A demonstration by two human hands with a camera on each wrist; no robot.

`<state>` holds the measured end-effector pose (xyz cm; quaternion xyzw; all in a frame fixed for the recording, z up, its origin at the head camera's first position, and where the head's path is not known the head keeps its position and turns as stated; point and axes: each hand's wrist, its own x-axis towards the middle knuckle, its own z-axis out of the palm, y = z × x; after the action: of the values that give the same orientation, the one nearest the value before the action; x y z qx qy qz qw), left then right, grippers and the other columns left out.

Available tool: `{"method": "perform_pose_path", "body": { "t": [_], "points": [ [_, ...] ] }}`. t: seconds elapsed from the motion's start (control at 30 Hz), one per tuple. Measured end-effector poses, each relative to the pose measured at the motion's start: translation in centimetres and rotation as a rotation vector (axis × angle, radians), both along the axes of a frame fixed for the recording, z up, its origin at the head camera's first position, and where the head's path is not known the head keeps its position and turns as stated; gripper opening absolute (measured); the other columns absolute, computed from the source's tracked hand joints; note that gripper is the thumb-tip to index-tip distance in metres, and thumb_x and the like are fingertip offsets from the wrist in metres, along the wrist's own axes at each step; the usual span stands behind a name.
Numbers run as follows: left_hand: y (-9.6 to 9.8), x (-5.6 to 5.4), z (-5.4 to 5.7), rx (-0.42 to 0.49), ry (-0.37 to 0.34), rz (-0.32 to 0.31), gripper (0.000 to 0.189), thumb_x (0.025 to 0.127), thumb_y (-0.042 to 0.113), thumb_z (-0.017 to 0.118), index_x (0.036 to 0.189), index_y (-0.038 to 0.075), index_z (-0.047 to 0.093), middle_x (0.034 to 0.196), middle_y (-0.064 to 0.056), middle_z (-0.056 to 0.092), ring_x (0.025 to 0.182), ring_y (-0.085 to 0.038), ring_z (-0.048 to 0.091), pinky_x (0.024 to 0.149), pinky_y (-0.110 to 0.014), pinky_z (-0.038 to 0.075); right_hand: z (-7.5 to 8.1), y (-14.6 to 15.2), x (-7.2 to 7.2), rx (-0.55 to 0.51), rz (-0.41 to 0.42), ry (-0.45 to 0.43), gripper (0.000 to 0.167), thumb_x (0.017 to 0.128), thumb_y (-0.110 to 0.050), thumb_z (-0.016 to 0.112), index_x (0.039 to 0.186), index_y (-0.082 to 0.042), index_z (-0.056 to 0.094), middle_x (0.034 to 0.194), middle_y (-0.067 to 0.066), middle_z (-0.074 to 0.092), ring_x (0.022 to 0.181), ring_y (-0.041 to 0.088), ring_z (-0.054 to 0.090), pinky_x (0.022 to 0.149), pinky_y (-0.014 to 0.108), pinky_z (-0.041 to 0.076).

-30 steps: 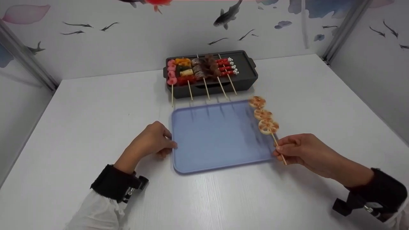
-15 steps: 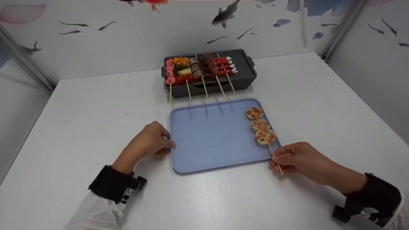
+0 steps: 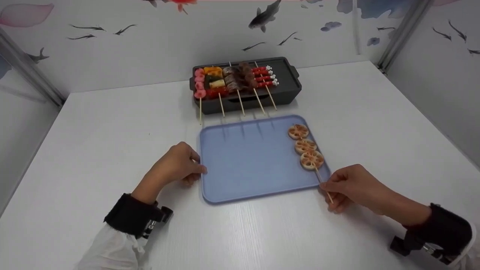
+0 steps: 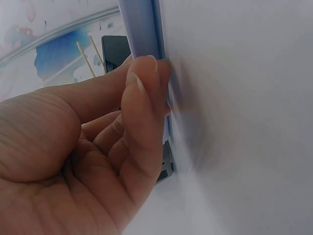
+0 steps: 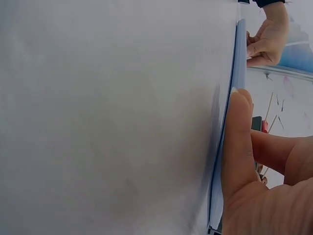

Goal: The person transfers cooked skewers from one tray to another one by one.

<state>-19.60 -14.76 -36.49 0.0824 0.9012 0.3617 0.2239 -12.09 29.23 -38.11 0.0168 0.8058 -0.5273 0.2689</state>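
Note:
A pale blue tray point(image 3: 255, 161) lies flat on the table. My left hand point(image 3: 179, 164) pinches its left rim, thumb on top and fingers curled below; the left wrist view has the fingertips point(image 4: 143, 93) right at the tray edge point(image 4: 142, 27). A skewer of lotus root slices point(image 3: 305, 146) rests along the tray's right side, its stick running out past the front right corner. My right hand point(image 3: 352, 187) holds that stick between thumb and fingers. In the right wrist view, a finger point(image 5: 237, 142) lies along the tray's edge and hides the thumb tip.
A black tabletop grill point(image 3: 287, 82) stands behind the tray against the patterned wall. Several food skewers lie across it: pink rounds point(image 3: 200, 83), mixed vegetables point(image 3: 217, 83), dark meat point(image 3: 247, 77) and red pieces with white ends point(image 3: 266, 77). Their sticks reach out over the grill's front edge.
My right hand has lowered the lotus root skewer toward me, from above the tray's right edge onto the tray. Its lower fingers have since spread away from the stick. My left hand stays at the rim.

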Motion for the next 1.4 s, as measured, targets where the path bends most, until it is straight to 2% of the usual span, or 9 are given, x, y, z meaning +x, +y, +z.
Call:
{"method": "perform_pose_path", "body": {
  "t": [0.2,0.33,0.53,0.73,0.83,1.0,1.17,1.27,1.4],
  "points": [
    [0.1,0.0,0.1,-0.002,-0.007,0.002,0.018,0.095,0.007,0.077,0.079,-0.002,0.075,0.062,-0.007,0.069,0.050,-0.013,0.064,0.050,-0.024,0.050,0.1,-0.1,0.0,0.025,0.008,0.037,0.031,0.099,-0.023,0.075,0.094,0.006,0.068,0.078,0.013,0.071,0.066,0.024,0.074,0.065,0.038,0.064],
    [0.1,0.0,0.2,-0.004,-0.018,0.011,0.017,0.095,0.008,0.078,0.081,-0.002,0.075,0.063,-0.008,0.069,0.051,-0.013,0.065,0.050,-0.024,0.050,0.6,0.0,-0.3,0.164,0.015,0.104,0.039,0.099,-0.034,0.076,0.087,0.002,0.068,0.071,0.011,0.068,0.058,0.024,0.071,0.058,0.038,0.062],
    [0.1,-0.1,0.1,-0.011,-0.017,0.020,0.015,0.095,0.008,0.078,0.083,-0.002,0.077,0.064,-0.008,0.070,0.052,-0.013,0.065,0.050,-0.024,0.051,2.4,-0.6,-1.1,0.401,0.042,0.377,0.041,0.100,-0.039,0.073,0.080,-0.003,0.069,0.065,0.007,0.065,0.051,0.022,0.063,0.046,0.033,0.052],
    [0.0,-0.1,0.0,-0.003,-0.022,0.024,0.015,0.094,0.009,0.079,0.085,-0.002,0.077,0.065,-0.008,0.070,0.053,-0.013,0.065,0.052,-0.025,0.052,3.4,-2.0,-3.0,0.483,0.068,0.715,0.022,0.100,-0.023,0.073,0.088,-0.005,0.077,0.066,0.000,0.065,0.057,0.016,0.056,0.050,0.030,0.042],
    [-0.1,-0.1,-0.1,-0.003,-0.030,0.034,0.014,0.094,0.009,0.079,0.085,-0.002,0.077,0.066,-0.008,0.069,0.053,-0.014,0.065,0.052,-0.025,0.052,3.4,-2.8,-4.4,0.467,0.101,0.782,0.019,0.102,-0.022,0.071,0.097,-0.004,0.077,0.077,0.002,0.071,0.062,0.016,0.059,0.054,0.030,0.045],
    [0.0,0.0,-0.1,0.006,-0.029,0.028,0.014,0.094,0.008,0.079,0.085,-0.002,0.077,0.066,-0.008,0.070,0.053,-0.013,0.065,0.052,-0.025,0.052,3.4,-4.3,-7.0,0.393,0.133,0.702,0.036,0.107,-0.031,0.064,0.125,0.000,0.070,0.112,0.014,0.075,0.096,0.028,0.070,0.076,0.042,0.057],
    [0.1,0.1,-0.1,0.033,-0.012,0.012,0.018,0.094,0.006,0.078,0.079,-0.002,0.076,0.063,-0.008,0.069,0.052,-0.013,0.064,0.051,-0.024,0.050,4.3,-5.7,-9.8,0.336,0.101,0.524,0.067,0.108,-0.050,0.055,0.151,0.001,0.050,0.150,0.020,0.055,0.132,0.036,0.057,0.105,0.056,0.048],
    [0.1,0.1,0.0,0.039,-0.011,0.011,0.019,0.094,0.006,0.078,0.078,-0.002,0.075,0.063,-0.007,0.068,0.052,-0.013,0.063,0.051,-0.024,0.050,5.0,-6.5,-11.7,0.253,0.063,0.430,0.073,0.108,-0.053,0.050,0.156,0.001,0.042,0.157,0.021,0.046,0.140,0.038,0.050,0.112,0.057,0.043],
    [0.0,0.1,0.1,0.037,-0.013,0.012,0.020,0.095,0.006,0.077,0.077,-0.002,0.075,0.063,-0.007,0.068,0.052,-0.013,0.063,0.051,-0.024,0.050,5.2,-7.3,-14.1,0.036,-0.017,0.291,0.074,0.110,-0.049,0.050,0.157,0.006,0.037,0.157,0.025,0.044,0.141,0.038,0.050,0.113,0.053,0.043]
  ]
}}
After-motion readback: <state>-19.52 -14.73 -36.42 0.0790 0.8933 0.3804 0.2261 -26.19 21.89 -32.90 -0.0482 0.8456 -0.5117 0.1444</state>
